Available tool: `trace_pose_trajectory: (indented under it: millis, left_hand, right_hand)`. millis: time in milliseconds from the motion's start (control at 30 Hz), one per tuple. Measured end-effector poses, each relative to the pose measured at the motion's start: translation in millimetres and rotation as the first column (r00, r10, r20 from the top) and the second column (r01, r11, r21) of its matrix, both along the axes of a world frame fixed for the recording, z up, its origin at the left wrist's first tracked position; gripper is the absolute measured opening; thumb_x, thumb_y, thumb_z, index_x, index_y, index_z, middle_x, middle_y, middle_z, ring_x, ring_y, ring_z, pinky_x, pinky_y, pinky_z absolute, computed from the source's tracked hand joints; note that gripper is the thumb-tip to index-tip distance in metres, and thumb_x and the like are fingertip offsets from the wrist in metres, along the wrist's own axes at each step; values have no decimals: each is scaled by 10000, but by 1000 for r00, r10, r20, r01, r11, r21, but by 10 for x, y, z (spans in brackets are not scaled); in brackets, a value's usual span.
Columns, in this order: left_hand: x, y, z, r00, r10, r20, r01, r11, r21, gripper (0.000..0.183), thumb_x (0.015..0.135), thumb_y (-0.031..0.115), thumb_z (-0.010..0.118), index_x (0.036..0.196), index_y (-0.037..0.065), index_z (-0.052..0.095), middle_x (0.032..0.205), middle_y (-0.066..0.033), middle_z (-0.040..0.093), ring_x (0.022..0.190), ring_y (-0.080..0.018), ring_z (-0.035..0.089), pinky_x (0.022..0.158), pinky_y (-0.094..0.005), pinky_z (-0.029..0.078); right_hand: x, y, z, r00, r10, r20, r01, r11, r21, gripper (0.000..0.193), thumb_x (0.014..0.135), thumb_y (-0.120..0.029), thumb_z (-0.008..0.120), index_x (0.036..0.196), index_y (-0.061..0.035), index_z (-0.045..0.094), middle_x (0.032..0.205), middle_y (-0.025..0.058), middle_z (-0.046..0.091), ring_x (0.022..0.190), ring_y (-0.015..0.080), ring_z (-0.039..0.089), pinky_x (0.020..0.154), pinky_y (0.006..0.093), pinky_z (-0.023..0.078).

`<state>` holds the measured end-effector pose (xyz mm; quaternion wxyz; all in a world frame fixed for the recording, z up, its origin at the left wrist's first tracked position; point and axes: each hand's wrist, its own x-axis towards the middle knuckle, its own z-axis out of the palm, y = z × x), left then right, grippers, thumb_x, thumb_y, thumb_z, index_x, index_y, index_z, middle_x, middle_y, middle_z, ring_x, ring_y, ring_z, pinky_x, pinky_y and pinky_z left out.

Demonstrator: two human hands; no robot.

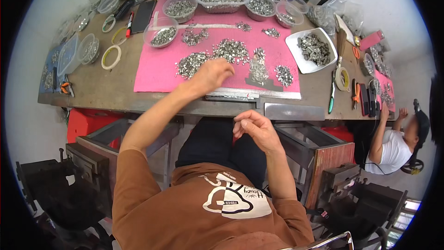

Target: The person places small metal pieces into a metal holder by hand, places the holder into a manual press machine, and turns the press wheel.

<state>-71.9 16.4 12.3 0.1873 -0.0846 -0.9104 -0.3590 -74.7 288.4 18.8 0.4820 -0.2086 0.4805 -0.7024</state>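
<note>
Left hand [212,75] sits curled on the pink mat [152,71] touching the metal bits [194,62], near edge close. Right hand [255,128] hangs loosely curled off the table [101,88], holding nothing I can see.

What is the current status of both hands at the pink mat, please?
Left hand on the pink mat, fingers at the metal-piece piles. Right hand loosely curled above the lap, off the table. Nothing blocking.

Left hand [213,73] covered part of the metal-piece pile [193,63]; its fingertips were out of sight. Individual pieces too small to tell. Right hand [255,128] fingers curled, contents unseen.
</note>
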Motion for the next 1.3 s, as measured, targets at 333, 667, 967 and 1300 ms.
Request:
trace_pose_trajectory:
  millis: [333, 667, 967, 1300]
  left_hand:
    - [260, 29, -64, 993, 121, -7, -117, 972, 203, 207, 921, -2, 651, 1121, 13, 698, 993, -107, 704, 831, -201, 687, 743, -307, 552]
    - [446, -55, 6, 946, 321, 46, -320, 907, 273, 143, 896, 83, 691, 1019, 21, 727, 882, -108, 672, 823, -288, 641, 750, -391, 506]
    - [394, -52, -91, 942, 321, -102, -336, 918, -210, 79, 876, 155, 717, 925, 94, 722, 884, -57, 615, 915, -258, 562, 868, -396, 403]
    - [268, -91, -179, 949, 232, -213, -289, 912, -291, 84, 858, 152, 718, 879, 79, 682, 865, -54, 629, 891, -248, 581, 892, -409, 405]
  right_hand:
    - [-519, -403, 341, 602, -45, -797, 346, 915, 209, 180, 966, -87, 639, 1101, 27, 673, 921, 107, 700, 820, 177, 668, 747, 310, 535]
    - [-674, -1029, -74, -34, 139, -990, 451, 886, 109, 147, 837, -123, 748, 915, -10, 698, 888, 147, 644, 889, 343, 617, 798, 449, 498]
    - [-784, -986, -73, 58, 82, -995, 439, 893, 99, 122, 815, -90, 747, 856, -17, 657, 851, 144, 657, 832, 337, 628, 750, 452, 493]
    - [-863, -840, -88, -212, 64, -975, 380, 925, -22, 88, 826, -81, 732, 900, -56, 694, 809, 113, 608, 816, 328, 617, 736, 450, 501]
